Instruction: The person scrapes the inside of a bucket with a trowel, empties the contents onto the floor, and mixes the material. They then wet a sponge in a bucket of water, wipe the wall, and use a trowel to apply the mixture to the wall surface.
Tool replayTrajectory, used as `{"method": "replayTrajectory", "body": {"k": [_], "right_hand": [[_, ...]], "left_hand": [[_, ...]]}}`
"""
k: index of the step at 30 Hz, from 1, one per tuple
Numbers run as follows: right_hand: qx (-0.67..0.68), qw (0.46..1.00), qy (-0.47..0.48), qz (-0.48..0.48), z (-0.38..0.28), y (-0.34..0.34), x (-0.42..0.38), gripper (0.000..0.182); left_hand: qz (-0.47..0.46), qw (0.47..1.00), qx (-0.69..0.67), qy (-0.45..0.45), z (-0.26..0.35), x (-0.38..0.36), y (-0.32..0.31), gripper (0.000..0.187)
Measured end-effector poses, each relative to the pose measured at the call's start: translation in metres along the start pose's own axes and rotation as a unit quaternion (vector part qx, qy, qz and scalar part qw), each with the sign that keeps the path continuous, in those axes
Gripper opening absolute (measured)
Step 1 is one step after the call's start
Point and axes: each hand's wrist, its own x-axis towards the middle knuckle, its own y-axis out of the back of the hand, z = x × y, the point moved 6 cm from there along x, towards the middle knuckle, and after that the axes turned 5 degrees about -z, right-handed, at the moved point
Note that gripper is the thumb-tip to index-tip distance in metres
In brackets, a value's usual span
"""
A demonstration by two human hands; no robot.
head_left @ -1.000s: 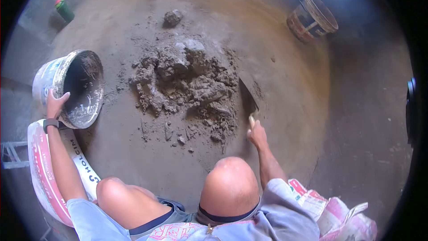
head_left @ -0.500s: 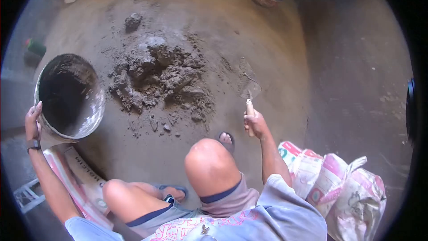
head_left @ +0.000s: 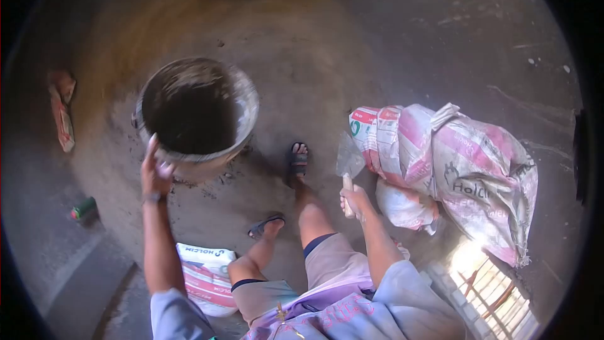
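Observation:
My left hand (head_left: 157,169) is at the near rim of a large bucket (head_left: 246,97), with its fingers closed on the edge. The bucket is lifted off the floor and tilted toward me, its inside dark and smeared with grey. My right hand (head_left: 356,201) is wrapped round the pale handle of a trowel (head_left: 350,156). The trowel's grey blade points away from me, close to the cement bags. The bucket hides most of the mortar heap; only crumbs show around it.
Several filled Holcim bags (head_left: 409,145) lie at the right. Another Holcim bag (head_left: 204,286) is near my left leg. A crumpled bag (head_left: 61,113) and a green bottle-like object (head_left: 84,208) lie at the left. Sunlit bars (head_left: 491,296) show at lower right.
I have risen and my view has turned right. The bucket has moved from beside the mortar heap to over it, in my left hand. The trowel stays in my right hand, now nearer the bags.

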Motion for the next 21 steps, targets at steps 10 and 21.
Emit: {"method": "replayTrajectory", "body": {"k": [10,21], "right_hand": [[-0.179,0.981,0.004,0.076,0.009,0.078,-0.024,0.031],[-0.325,0.907,0.188,0.192,-0.126,0.044,0.099,0.038]], "left_hand": [[-0.077,0.995,-0.018,0.067,-0.13,0.156,-0.293,0.058],[0.098,0.943,0.311,-0.072,-0.282,0.252,-0.239,0.031]]}}
